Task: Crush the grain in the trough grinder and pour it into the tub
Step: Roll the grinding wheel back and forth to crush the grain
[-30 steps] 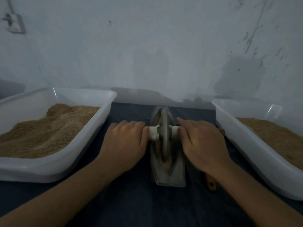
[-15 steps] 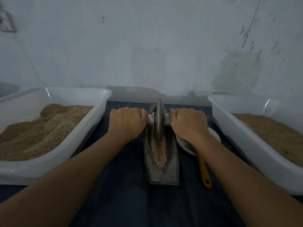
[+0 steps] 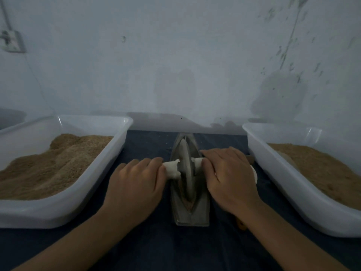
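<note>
My left hand [image 3: 134, 184] and right hand [image 3: 230, 178] lie flat, fingers straight, pressing the white axle [image 3: 172, 170] either side of the wheel [image 3: 186, 169]. The wheel stands upright in the trough [image 3: 190, 212], mid-tabletop [image 3: 156, 247], between the left tub [image 3: 58, 212] and right tub [image 3: 312, 218], both holding grain [image 3: 48, 167].

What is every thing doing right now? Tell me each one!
Left hand: rests on the axle.
Right hand: rests on the axle.
Wheel: upright in the trough.
Trough: little grain showing.
Left tub: holds heaped grain.
Right tub: holds grain.
</note>
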Available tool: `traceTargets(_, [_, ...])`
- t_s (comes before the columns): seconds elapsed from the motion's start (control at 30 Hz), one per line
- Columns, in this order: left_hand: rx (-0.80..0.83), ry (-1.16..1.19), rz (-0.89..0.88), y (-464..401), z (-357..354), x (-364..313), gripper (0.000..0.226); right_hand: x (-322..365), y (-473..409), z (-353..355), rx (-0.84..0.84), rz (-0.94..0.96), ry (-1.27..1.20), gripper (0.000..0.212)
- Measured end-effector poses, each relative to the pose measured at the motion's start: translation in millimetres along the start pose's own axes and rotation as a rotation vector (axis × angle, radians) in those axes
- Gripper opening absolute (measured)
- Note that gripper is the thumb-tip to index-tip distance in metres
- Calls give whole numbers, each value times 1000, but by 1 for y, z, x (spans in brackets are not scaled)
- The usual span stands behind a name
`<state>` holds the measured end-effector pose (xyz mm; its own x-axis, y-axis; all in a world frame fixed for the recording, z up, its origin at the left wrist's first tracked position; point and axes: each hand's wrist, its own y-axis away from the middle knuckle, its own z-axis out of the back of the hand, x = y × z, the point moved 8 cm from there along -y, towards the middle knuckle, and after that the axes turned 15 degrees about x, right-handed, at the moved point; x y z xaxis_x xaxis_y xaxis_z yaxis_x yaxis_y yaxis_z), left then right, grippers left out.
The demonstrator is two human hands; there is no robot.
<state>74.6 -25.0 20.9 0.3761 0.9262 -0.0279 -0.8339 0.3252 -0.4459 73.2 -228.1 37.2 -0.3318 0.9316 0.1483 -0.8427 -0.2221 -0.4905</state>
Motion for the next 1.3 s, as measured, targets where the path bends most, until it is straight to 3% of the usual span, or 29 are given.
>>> traceTargets(0.13, [-39, -126, -49, -23, -4, -3, 41, -16, -30, -19, 80, -51, 16, 47])
traceTargets(0.23, [63, -351, -35, -57, -20, -4, 29, -31, -50, -33, 112, -120, 43, 44])
traceTargets(0.33, [127, -411, 24, -92, -34, 3, 19, -44, -69, -43, 140, -183, 100, 47])
traceTargets(0.53, [126, -403, 21, -117, -35, 6, 21, -51, -86, -47, 191, -257, 137, 56])
traceTargets(0.67, [140, -335, 20, -89, -39, 11, 18, -26, -70, -34, 78, -194, 250, 51])
traceTargets(0.8, [65, -239, 4, -54, -26, 7, 20, -17, -50, -28, 113, -141, 172, 46])
traceTargets(1.03, [36, -73, 35, -10, -7, 3, 43, 3, 10, -2, 0, -32, 111, 45])
traceTargets(1.3, [-33, -95, -2, -31, -18, 10, 42, -6, -17, -15, 35, -42, 153, 47])
